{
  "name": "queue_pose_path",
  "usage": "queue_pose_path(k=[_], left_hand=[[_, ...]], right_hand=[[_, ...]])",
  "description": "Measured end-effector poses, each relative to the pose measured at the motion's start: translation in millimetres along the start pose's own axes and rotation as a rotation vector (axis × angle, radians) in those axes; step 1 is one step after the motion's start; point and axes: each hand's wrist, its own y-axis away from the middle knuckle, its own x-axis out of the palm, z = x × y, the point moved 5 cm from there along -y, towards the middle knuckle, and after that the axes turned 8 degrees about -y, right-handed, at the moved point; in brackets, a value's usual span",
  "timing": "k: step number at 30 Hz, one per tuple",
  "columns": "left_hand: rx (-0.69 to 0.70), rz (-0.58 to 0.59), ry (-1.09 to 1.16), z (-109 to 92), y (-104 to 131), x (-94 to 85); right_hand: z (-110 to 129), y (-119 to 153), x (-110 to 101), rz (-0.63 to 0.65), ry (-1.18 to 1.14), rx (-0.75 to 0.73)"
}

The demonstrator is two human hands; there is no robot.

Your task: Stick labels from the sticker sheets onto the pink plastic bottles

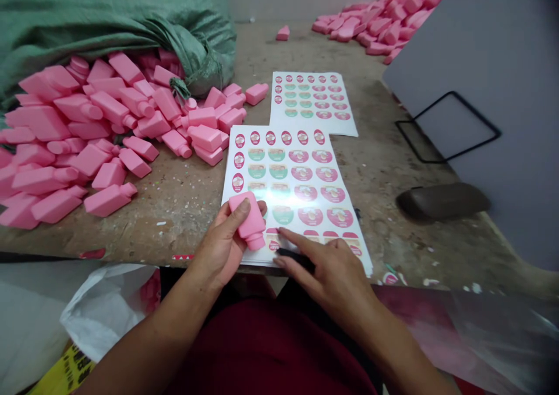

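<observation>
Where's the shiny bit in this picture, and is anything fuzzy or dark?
In the head view, pale glare washes out some print on the middle of the front sticker sheet; in the head view, the dark oblong thing looks soft, while the pink bottle looks clearer; in the head view, the gray panel darkens toward the upper right corner.

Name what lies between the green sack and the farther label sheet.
The head view shows a few pink bottles lying on the tabletop between the green sack and the farther label sheet.
</observation>
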Motion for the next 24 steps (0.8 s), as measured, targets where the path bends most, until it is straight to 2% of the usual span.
queue_pose_path(k=[2,4,5,7,10,12,17,24], left_hand=[[0.001,0.0,-0.005,0,-1,-0.3],[0.001,0.002,-0.016,-1,-2,-0.4],[0.003,0.005,-0.022,-2,-2,-0.2],[0.009,0.008,-0.038,-4,-2,0.7],[0.032,0.023,-0.086,-7,3,5.0],[0.037,0.058,-0.129,-7,9,10.6],[0.008,0.154,-0.096,3,26,26.7],[-0.057,0.157,0.011,14,32,36.8]], right_hand=[[3,3,0,0.12,-0.268,0.047],[4,5,-5,0.18,-0.605,0.109],[2,5,-8,0.165,-0.755,0.151],[-4,3,-15,0.049,-0.941,0.231],[-12,1,-20,-0.154,-0.979,0.268],[-10,0,-20,-0.22,-0.958,0.246],[7,1,-21,-0.264,-0.956,0.172],[21,1,-18,-0.321,-1.031,0.095]])
